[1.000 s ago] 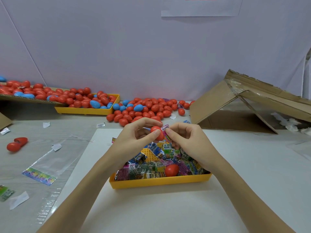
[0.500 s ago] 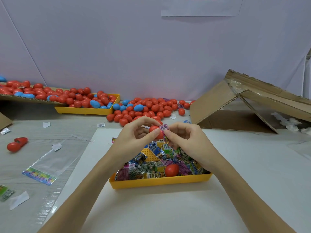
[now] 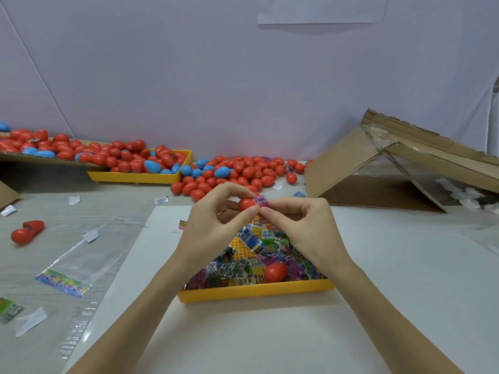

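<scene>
1. Nearest of all, a white sheet (image 3: 243, 341) covered the table, and both forearms crossed it toward the middle.
2. On the sheet stood a yellow tray (image 3: 256, 291) heaped with small printed packets (image 3: 243, 263). A whole egg (image 3: 275, 271) lay among them near the front right corner.
3. Above the far part of that tray, the left hand (image 3: 216, 222) pinched a red egg (image 3: 246, 204), with the thumb under it and curled fingers over it.
4. The red egg's long axis ran roughly level, from left to right. Its rounded end pointed left toward the left palm, and its other end faced the right hand.
5. The right hand (image 3: 302, 225) had its fingers curled, and its thumb and forefinger pinched a pink packet (image 3: 260, 201) held against the egg's right end. Whether the packet sat inside the egg could not be told.
6. Off to the left, on the bare table, lay a clear bag (image 3: 81, 260) with a colourful strip, and beyond it an opened red shell (image 3: 27, 232).
7. Farther back, a loose pile of red and blue eggs (image 3: 237, 174) spread along the wall beside a second tray (image 3: 140, 178), which was also full of eggs.
8. At the far right, a cardboard box (image 3: 351, 168) lay tipped over with its flaps open.
</scene>
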A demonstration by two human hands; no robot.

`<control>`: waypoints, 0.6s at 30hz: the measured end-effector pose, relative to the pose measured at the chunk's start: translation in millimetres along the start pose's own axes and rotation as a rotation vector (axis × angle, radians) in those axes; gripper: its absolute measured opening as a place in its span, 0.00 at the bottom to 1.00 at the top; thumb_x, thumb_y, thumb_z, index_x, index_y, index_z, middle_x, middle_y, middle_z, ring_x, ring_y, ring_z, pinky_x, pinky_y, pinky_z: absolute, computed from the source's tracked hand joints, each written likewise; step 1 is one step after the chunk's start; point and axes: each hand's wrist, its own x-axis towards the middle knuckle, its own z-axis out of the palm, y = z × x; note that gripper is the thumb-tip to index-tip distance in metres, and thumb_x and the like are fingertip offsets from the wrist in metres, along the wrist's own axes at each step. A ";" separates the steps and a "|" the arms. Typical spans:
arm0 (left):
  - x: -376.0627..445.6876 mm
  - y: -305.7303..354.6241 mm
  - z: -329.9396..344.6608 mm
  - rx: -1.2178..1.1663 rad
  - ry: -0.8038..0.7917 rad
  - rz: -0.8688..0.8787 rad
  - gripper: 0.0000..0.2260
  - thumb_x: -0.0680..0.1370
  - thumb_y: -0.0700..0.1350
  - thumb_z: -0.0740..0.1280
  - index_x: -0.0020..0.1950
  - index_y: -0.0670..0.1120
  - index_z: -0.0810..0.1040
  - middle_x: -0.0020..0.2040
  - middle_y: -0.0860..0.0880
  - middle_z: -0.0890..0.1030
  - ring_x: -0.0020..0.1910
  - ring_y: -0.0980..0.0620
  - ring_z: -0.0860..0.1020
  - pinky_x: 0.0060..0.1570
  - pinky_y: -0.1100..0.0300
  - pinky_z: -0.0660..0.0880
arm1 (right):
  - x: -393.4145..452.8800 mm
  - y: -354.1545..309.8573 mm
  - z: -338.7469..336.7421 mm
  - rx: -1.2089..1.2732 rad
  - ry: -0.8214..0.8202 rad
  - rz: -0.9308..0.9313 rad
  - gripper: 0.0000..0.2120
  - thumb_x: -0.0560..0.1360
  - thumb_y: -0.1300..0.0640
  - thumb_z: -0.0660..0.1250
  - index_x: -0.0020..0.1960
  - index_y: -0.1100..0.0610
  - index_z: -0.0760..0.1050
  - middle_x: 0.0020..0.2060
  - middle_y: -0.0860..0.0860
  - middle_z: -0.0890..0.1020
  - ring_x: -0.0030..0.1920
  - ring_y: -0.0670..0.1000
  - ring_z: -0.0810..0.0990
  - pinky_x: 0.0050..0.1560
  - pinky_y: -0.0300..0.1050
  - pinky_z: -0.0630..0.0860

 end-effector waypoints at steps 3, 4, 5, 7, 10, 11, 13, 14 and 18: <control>0.0 -1.3 0.1 -0.006 0.013 0.021 0.11 0.78 0.43 0.75 0.59 0.46 0.81 0.51 0.51 0.84 0.51 0.50 0.85 0.50 0.59 0.83 | -0.9 -0.9 1.6 0.012 0.005 0.016 0.13 0.75 0.56 0.76 0.59 0.59 0.85 0.46 0.50 0.89 0.47 0.47 0.88 0.50 0.44 0.85; -0.1 -1.5 0.1 -0.016 0.016 0.023 0.11 0.77 0.44 0.75 0.59 0.46 0.81 0.51 0.51 0.85 0.52 0.50 0.85 0.50 0.59 0.83 | -0.8 -1.6 1.3 0.018 0.011 0.020 0.13 0.75 0.56 0.77 0.58 0.59 0.85 0.45 0.49 0.89 0.47 0.47 0.88 0.50 0.43 0.85; -0.3 -1.5 0.2 -0.029 0.020 0.023 0.11 0.77 0.45 0.75 0.59 0.47 0.81 0.50 0.52 0.85 0.52 0.50 0.85 0.50 0.59 0.83 | -0.6 -2.3 1.1 0.025 0.016 0.023 0.13 0.74 0.55 0.77 0.57 0.58 0.86 0.44 0.49 0.89 0.46 0.47 0.88 0.50 0.42 0.85; -0.5 -0.7 1.3 -0.061 0.030 0.022 0.12 0.76 0.46 0.75 0.59 0.47 0.82 0.50 0.53 0.85 0.52 0.50 0.85 0.50 0.59 0.83 | -0.6 -3.6 1.2 0.048 0.026 0.036 0.11 0.74 0.54 0.77 0.56 0.55 0.86 0.43 0.47 0.89 0.45 0.47 0.88 0.48 0.40 0.84; -0.2 0.3 0.6 -0.098 0.063 0.035 0.13 0.74 0.47 0.77 0.57 0.47 0.83 0.50 0.53 0.86 0.51 0.49 0.86 0.48 0.61 0.83 | -1.8 -6.3 3.3 0.136 0.019 0.086 0.11 0.74 0.52 0.77 0.54 0.53 0.86 0.43 0.47 0.89 0.45 0.47 0.88 0.45 0.35 0.82; -0.2 0.5 -1.1 -0.094 0.071 0.051 0.14 0.73 0.47 0.77 0.57 0.47 0.83 0.50 0.52 0.86 0.50 0.49 0.86 0.48 0.62 0.82 | -2.0 -7.4 3.7 0.178 -0.002 0.116 0.11 0.73 0.51 0.77 0.54 0.53 0.86 0.44 0.48 0.89 0.45 0.47 0.88 0.45 0.35 0.81; -0.3 0.5 -5.3 -0.045 0.075 0.111 0.16 0.71 0.49 0.78 0.57 0.46 0.83 0.49 0.52 0.87 0.49 0.49 0.86 0.48 0.61 0.83 | -2.4 -10.0 4.0 0.291 -0.082 0.198 0.12 0.73 0.50 0.77 0.54 0.54 0.87 0.46 0.52 0.89 0.48 0.50 0.88 0.47 0.36 0.82; -0.3 0.3 -7.0 -0.004 0.073 0.149 0.17 0.71 0.49 0.79 0.57 0.45 0.83 0.49 0.52 0.86 0.49 0.48 0.86 0.48 0.61 0.83 | -2.6 -11.1 4.0 0.361 -0.128 0.244 0.13 0.72 0.50 0.77 0.53 0.55 0.88 0.48 0.55 0.88 0.50 0.52 0.88 0.50 0.38 0.82; 0.3 -0.6 -7.7 0.060 0.046 0.244 0.19 0.70 0.48 0.79 0.58 0.43 0.83 0.50 0.50 0.85 0.49 0.48 0.85 0.51 0.60 0.83 | -2.1 -14.3 2.9 0.562 -0.216 0.369 0.13 0.71 0.54 0.77 0.53 0.59 0.87 0.52 0.59 0.87 0.52 0.53 0.87 0.53 0.40 0.83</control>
